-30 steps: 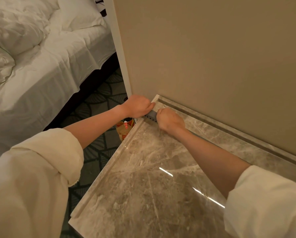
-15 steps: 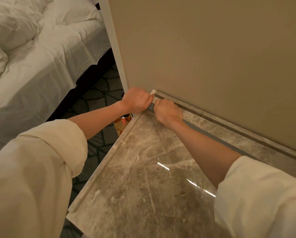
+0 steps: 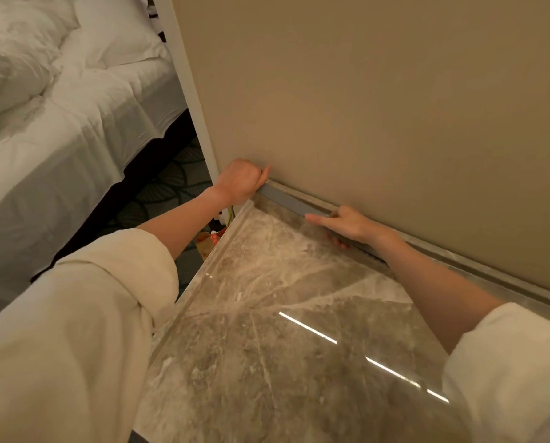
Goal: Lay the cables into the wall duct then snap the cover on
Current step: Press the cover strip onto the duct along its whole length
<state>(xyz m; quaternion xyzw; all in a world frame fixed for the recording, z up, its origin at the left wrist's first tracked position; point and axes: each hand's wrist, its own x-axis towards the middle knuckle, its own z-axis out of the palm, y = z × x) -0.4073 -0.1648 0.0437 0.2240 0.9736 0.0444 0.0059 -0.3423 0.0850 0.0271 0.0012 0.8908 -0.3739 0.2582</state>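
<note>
The left hand [image 3: 241, 183] is curled into a fist at the far left corner of the marble top, its thumb side against the wall and its knuckles over the left end of the grey cover strip [image 3: 288, 201]; whether the fingers actually pinch the strip cannot be told. The right hand [image 3: 347, 222] lies further right along the same strip, fingers loose and stretched out to the left — the index finger runs flat along the strip's near edge, pressing rather than grasping.

The beige wall [image 3: 379, 107] fills the far right of the scene. To the left is a bed with white sheets [image 3: 59, 129], rumpled, with dark patterned carpet [image 3: 168, 190] between it and the counter. The marble countertop [image 3: 267, 346] takes up the near centre, glossy, with streaks of reflected light. Along its far edge, where it meets the wall, runs a low marble ledge [image 3: 459, 270] — the cover strip sits in the channel in front of this ledge, slanting from the left corner down to the right hand. Both rolled cream sleeves [image 3: 91, 314] frame the near view. The cables are not visible along the channel.
</note>
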